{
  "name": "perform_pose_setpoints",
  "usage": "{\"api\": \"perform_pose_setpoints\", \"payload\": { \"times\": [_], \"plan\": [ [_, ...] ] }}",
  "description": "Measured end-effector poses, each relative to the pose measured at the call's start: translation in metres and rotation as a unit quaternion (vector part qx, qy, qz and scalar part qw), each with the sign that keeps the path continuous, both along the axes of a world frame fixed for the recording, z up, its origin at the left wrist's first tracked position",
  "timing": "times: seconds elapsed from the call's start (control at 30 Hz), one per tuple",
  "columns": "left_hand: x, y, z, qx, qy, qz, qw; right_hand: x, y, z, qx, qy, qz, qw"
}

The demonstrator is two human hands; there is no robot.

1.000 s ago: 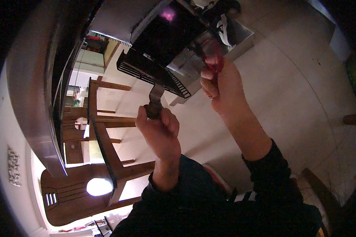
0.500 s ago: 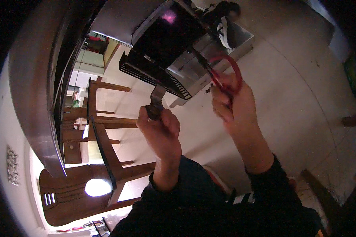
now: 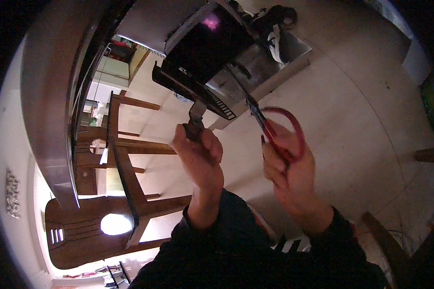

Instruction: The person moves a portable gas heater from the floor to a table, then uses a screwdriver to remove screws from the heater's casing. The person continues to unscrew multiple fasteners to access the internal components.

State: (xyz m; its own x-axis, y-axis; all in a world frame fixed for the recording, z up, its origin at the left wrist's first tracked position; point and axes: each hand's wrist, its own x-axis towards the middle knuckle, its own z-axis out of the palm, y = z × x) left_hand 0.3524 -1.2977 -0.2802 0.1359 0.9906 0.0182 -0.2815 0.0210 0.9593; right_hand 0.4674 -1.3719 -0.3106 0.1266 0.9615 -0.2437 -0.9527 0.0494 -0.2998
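My right hand is closed around the red handles of a pair of scissors. The dark blades point up and left, toward a pale metal tray or box. To the left, my left hand grips a short, dark grey curled strip between thumb and fingers. What the strip is made of cannot be made out. Its upper end stands just in front of a black slotted panel. The scissors and the strip are apart.
A glossy black panel lies beyond my hands, with black-and-white shoe-like items behind the tray. Wooden chairs and a long brown table edge fill the left side. A wooden leg rises at lower right.
My right hand and the scissors have drawn back toward me and slightly right, away from the tray. My left hand still grips the strip, shifted only slightly. The whole view has tilted a little.
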Motion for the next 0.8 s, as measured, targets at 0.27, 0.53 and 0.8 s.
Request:
{"api": "perform_pose_setpoints", "payload": {
  "times": [0.27, 0.53, 0.8],
  "plan": [
    [-0.003, 0.000, 0.005, -0.018, 0.016, 0.032, 0.999, 0.023, 0.064, -0.001, 0.005, -0.073, -0.016, 0.997],
    [-0.008, -0.003, 0.002, 0.002, 0.006, -0.018, 1.000, 0.014, 0.008, -0.006, -0.023, -0.034, 0.029, 0.999],
    [-0.008, -0.001, 0.006, -0.004, 0.005, 0.003, 1.000, 0.015, 0.062, -0.013, 0.000, -0.084, -0.014, 0.996]
  ]
}}
